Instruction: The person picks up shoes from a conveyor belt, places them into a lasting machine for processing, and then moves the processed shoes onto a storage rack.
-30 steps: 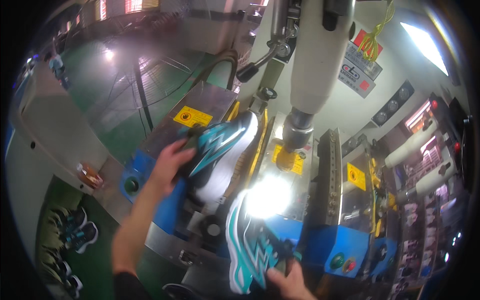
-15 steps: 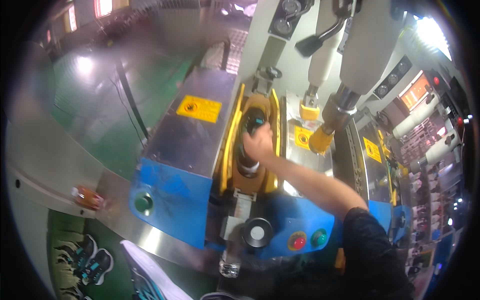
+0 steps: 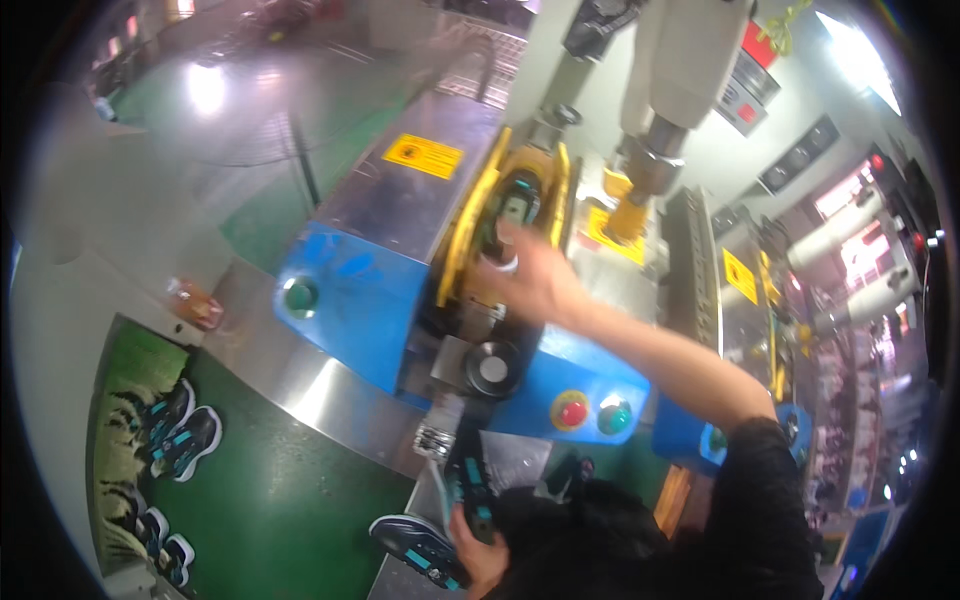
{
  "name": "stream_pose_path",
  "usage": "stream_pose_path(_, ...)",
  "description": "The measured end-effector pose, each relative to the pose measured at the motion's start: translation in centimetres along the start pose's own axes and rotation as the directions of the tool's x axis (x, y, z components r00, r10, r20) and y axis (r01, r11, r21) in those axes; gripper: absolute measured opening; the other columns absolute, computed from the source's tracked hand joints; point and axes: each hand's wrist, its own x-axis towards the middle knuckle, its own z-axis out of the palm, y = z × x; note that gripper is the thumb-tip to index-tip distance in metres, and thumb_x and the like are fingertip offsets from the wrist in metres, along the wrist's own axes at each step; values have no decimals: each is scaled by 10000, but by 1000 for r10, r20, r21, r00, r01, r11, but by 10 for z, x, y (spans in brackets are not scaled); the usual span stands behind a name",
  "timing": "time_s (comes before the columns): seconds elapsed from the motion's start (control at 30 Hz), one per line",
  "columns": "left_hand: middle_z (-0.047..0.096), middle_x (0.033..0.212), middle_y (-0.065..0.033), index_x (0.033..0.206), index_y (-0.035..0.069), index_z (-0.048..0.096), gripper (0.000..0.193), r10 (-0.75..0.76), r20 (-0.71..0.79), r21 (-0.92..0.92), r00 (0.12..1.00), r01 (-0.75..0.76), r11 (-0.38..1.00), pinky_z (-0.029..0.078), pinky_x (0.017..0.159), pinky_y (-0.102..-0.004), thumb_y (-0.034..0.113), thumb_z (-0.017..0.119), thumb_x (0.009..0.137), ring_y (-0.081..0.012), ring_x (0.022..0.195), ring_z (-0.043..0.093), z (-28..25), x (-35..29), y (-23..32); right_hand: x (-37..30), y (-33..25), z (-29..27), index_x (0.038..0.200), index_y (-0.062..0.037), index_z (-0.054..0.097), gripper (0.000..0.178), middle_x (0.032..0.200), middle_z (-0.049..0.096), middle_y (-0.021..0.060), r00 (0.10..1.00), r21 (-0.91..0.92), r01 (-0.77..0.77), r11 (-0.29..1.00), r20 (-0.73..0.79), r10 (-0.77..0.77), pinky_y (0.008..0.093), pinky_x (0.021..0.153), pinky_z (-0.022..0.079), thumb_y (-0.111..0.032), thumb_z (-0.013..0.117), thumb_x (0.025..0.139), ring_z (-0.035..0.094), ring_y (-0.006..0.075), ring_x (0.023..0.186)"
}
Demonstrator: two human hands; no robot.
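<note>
A black shoe with teal marks (image 3: 519, 197) sits in the yellow-sided cradle of a press machine (image 3: 480, 215). Over its heel end is my right hand (image 3: 535, 280), blurred, with fingers apart; whether it touches the shoe I cannot tell. Low in the picture, my left hand (image 3: 482, 555) has thumb and fingers around the end of a dark shoe with teal spots (image 3: 472, 485). Right beside that hand lies another dark shoe with a pale sole edge (image 3: 415, 545), on a grey surface.
Pressing heads with yellow tips (image 3: 627, 220) hang right of the cradle. A black round knob (image 3: 492, 369), a red button (image 3: 571, 410) and a green button (image 3: 614, 415) face me. Several shoes (image 3: 188, 440) stand at lower left. An orange-brown item (image 3: 195, 303) lies on the metal ledge.
My right hand has drawn back from the middle of the cradled shoe toward its heel. My left hand has come into view at the bottom with a shoe. The whole view has shifted.
</note>
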Motion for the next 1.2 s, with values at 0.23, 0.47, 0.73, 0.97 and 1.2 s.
stream_pose_path(0.23,298,1444,-235,1404,-47,226,778,-20,-32,-490,999,2,872,214,1115,-420,182,681,816,-337,1356,285,-21,44,4,-38,-50,81,1183,20,493,515,985,532,196,854,-43,503,863,-130,-504,425,786,507,-289,651,803,556,373,903)
stream_pose_path(0.47,328,1424,-224,1345,-63,323,554,204,-634,-329,746,-499,802,196,1120,-445,278,462,931,-338,1341,300,-35,177,85,-23,-69,45,1188,-20,505,505,887,497,146,837,214,546,810,-89,-540,386,700,479,-266,679,783,546,299,815)
stream_pose_path(0.73,400,1328,-208,1263,-43,399,467,156,-677,-241,720,-416,877,289,1051,-455,294,392,940,-326,1231,396,-3,182,105,-31,-35,84,1068,-8,574,425,887,558,140,816,218,520,826,156,-556,397,671,506,-291,634,757,585,314,823)
stream_pose_path(0.97,389,1369,-189,1346,-27,317,573,244,-465,-268,851,-398,877,269,1060,-411,185,602,896,-298,1277,372,-44,131,74,-78,-41,38,1215,-5,505,515,1188,508,186,791,105,602,791,-216,-573,409,920,453,-204,672,771,529,330,1077)
stream_pose_path(1.2,338,1421,-277,1423,-83,150,1061,-167,275,24,947,167,986,281,1098,-383,319,811,697,-393,1327,341,-27,-7,52,-289,61,-18,1410,25,271,763,1426,354,229,915,-312,14,950,-379,-138,587,1078,244,-125,667,775,332,402,1333)
